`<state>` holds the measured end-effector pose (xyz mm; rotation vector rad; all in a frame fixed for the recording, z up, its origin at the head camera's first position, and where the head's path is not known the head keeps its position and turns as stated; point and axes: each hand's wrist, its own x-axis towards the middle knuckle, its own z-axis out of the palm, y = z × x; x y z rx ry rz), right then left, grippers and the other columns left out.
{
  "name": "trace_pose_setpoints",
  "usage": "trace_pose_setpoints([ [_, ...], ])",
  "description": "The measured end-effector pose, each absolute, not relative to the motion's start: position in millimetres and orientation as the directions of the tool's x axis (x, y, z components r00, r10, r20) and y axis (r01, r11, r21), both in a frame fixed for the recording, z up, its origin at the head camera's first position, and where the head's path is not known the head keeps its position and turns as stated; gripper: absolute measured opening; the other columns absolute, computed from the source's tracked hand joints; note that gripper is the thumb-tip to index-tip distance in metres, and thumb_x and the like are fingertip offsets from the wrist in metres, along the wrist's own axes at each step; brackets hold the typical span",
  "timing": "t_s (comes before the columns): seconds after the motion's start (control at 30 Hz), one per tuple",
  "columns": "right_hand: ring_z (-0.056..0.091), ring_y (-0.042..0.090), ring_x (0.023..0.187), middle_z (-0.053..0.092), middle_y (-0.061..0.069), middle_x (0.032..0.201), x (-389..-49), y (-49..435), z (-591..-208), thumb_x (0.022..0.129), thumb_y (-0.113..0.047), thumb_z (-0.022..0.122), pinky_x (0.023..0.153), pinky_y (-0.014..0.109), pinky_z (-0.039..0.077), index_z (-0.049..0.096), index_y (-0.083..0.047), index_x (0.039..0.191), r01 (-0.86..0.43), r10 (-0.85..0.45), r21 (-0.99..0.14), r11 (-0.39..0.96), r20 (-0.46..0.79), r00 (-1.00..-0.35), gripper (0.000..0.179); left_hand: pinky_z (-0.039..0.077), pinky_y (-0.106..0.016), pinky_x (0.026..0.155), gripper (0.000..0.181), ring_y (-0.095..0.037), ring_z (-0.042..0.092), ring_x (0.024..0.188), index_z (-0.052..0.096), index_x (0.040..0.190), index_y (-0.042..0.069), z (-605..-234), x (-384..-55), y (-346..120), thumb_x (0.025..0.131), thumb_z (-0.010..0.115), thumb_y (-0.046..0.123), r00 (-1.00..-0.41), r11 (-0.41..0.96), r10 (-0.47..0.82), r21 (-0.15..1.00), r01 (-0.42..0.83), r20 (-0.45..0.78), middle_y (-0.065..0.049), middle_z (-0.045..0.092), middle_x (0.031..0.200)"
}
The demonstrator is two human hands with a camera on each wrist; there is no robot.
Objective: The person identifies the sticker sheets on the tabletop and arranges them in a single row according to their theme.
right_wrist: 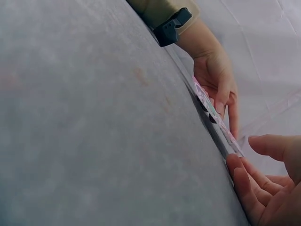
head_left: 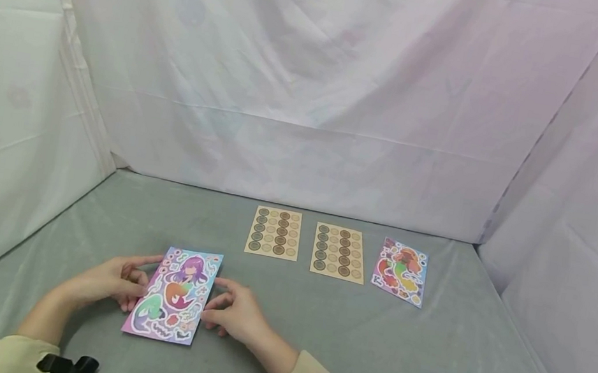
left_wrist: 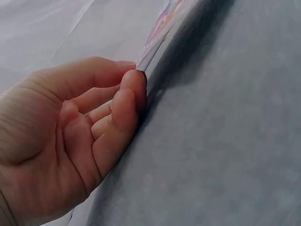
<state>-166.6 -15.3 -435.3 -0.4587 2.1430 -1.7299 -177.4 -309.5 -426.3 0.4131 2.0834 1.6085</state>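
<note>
A mermaid sticker sheet (head_left: 175, 297), purple and blue with white-edged shapes, is in front of me between my two hands. My left hand (head_left: 113, 281) pinches its left edge between thumb and fingers; the left wrist view shows the sheet's edge (left_wrist: 150, 52) raised from the table there. At the opposite edge is my right hand (head_left: 239, 313). In the right wrist view its fingers (right_wrist: 242, 181) touch the sheet's edge from below, while the thumb stands apart from it.
Two tan sheets of round stickers, one left (head_left: 274, 232) and one right (head_left: 339, 252), lie farther back on the grey table (head_left: 365, 364). Another mermaid sticker sheet (head_left: 401, 271) lies to their right. White cloth (head_left: 314, 85) hangs behind and at both sides.
</note>
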Motion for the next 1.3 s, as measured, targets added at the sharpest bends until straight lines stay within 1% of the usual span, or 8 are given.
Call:
trace_pose_setpoints([
  [0.2,0.060,0.011,0.053,0.066,-0.004,0.072,-166,-19,-433,0.077,-0.001,0.076,0.039,0.024,0.044,0.050,0.001,0.132,-0.040,-0.441,-0.966,0.256,-0.080,-0.894,0.061,0.054,-0.030,0.052,0.080,-0.015,0.060,0.060,0.009,0.146,-0.013,-425,-177,-311,0.089,0.063,0.004,-0.844,0.301,0.494,0.952,-0.059,-0.209,-0.015,0.061,0.082],
  [0.33,0.060,0.012,0.052,0.065,-0.006,0.071,-167,-21,-433,0.077,-0.005,0.078,0.039,0.025,0.045,0.052,0.001,0.130,-0.039,-0.424,-0.953,0.299,-0.097,-0.900,0.059,0.053,-0.030,0.050,0.080,-0.015,0.058,0.057,0.012,0.146,-0.013,-424,-176,-311,0.089,0.064,0.006,-0.851,0.343,0.479,0.938,-0.042,-0.213,-0.015,0.060,0.081],
  [0.53,0.055,0.011,0.044,0.061,-0.007,0.067,-166,-25,-432,0.076,-0.007,0.079,0.037,0.025,0.044,0.054,0.003,0.126,-0.066,-0.401,-0.929,0.363,-0.092,-0.912,0.057,0.052,-0.031,0.047,0.079,-0.015,0.056,0.053,0.017,0.146,-0.013,-421,-173,-308,0.088,0.066,0.009,-0.869,0.407,0.444,0.913,-0.022,-0.219,-0.015,0.060,0.078],
  [0.7,0.050,0.010,0.040,0.057,-0.007,0.067,-164,-29,-429,0.074,-0.012,0.082,0.035,0.025,0.040,0.056,0.002,0.126,-0.081,-0.369,-0.878,0.472,-0.113,-0.923,0.060,0.051,-0.031,0.046,0.079,-0.016,0.055,0.053,0.019,0.145,-0.013,-421,-173,-306,0.087,0.067,0.011,-0.884,0.452,0.411,0.892,-0.015,-0.224,-0.013,0.059,0.077],
  [0.87,0.047,0.011,0.038,0.054,-0.006,0.065,-163,-33,-427,0.072,-0.017,0.083,0.036,0.026,0.040,0.057,-0.001,0.127,-0.091,-0.337,-0.823,0.561,-0.127,-0.933,0.063,0.048,-0.029,0.044,0.079,-0.016,0.054,0.052,0.020,0.145,-0.013,-420,-174,-304,0.087,0.067,0.010,-0.888,0.470,0.404,0.883,-0.004,-0.219,-0.011,0.059,0.076],
  [1.13,0.048,0.011,0.038,0.053,-0.006,0.061,-162,-36,-425,0.072,-0.018,0.083,0.038,0.025,0.038,0.057,-0.002,0.127,-0.103,-0.315,-0.794,0.599,-0.115,-0.942,0.062,0.044,-0.028,0.042,0.079,-0.015,0.052,0.051,0.021,0.144,-0.014,-418,-174,-303,0.085,0.069,0.008,-0.899,0.478,0.388,0.878,0.009,-0.202,-0.011,0.058,0.073],
  [1.2,0.048,0.010,0.038,0.052,-0.007,0.061,-163,-37,-426,0.072,-0.018,0.084,0.040,0.024,0.038,0.058,-0.003,0.125,-0.131,-0.318,-0.774,0.619,-0.094,-0.944,0.061,0.043,-0.027,0.042,0.079,-0.014,0.051,0.050,0.021,0.144,-0.014,-419,-174,-303,0.086,0.069,0.008,-0.901,0.481,0.386,0.877,0.014,-0.197,-0.011,0.057,0.073],
  [1.3,0.047,0.006,0.044,0.050,-0.009,0.060,-163,-38,-428,0.070,-0.020,0.085,0.044,0.023,0.038,0.060,-0.005,0.123,-0.197,-0.326,-0.716,0.670,-0.045,-0.944,0.061,0.042,-0.026,0.041,0.078,-0.013,0.049,0.049,0.022,0.144,-0.014,-419,-174,-304,0.085,0.069,0.006,-0.905,0.486,0.383,0.874,0.027,-0.185,-0.010,0.057,0.072],
])
